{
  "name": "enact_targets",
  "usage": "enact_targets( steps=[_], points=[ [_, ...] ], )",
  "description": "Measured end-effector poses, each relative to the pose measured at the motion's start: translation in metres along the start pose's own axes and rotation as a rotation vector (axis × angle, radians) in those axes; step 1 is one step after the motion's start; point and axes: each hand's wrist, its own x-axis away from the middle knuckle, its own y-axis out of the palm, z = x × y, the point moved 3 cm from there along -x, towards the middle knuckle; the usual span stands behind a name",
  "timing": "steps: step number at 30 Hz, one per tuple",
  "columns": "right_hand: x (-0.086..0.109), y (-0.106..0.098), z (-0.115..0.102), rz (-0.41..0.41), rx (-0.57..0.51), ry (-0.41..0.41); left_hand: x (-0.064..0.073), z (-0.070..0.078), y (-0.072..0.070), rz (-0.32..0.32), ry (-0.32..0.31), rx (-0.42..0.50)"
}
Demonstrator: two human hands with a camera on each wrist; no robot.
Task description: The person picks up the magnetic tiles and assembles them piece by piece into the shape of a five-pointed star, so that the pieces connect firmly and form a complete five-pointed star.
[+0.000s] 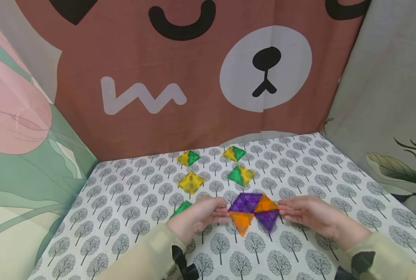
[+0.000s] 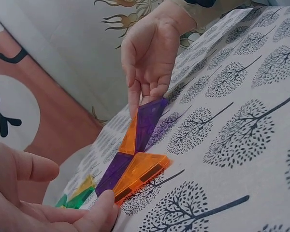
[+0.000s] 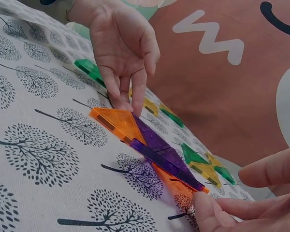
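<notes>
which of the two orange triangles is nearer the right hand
The far orange triangle, its outer corner at the right hand; the near orange triangle points toward the person, beside the left hand.

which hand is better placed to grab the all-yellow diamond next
Probably the left hand: the all-yellow diamond lies just beyond it in the head view. The right hand is at the opposite end of the purple and orange tiles, so it would likely have to reach across.
</notes>
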Motion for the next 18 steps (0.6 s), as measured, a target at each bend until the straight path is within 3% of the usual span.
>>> enact_targets(
  steps=[10,18],
  points=[
    [-0.006,0.003,0.006,0.089,0.058,0.005,-0.003,0.003,-0.001,-0.014,0.005,-0.031],
    [-0.012,0.009,0.01,0.128,0.098,0.01,-0.007,-0.004,-0.001,-0.002,0.003,-0.059]
  ],
)
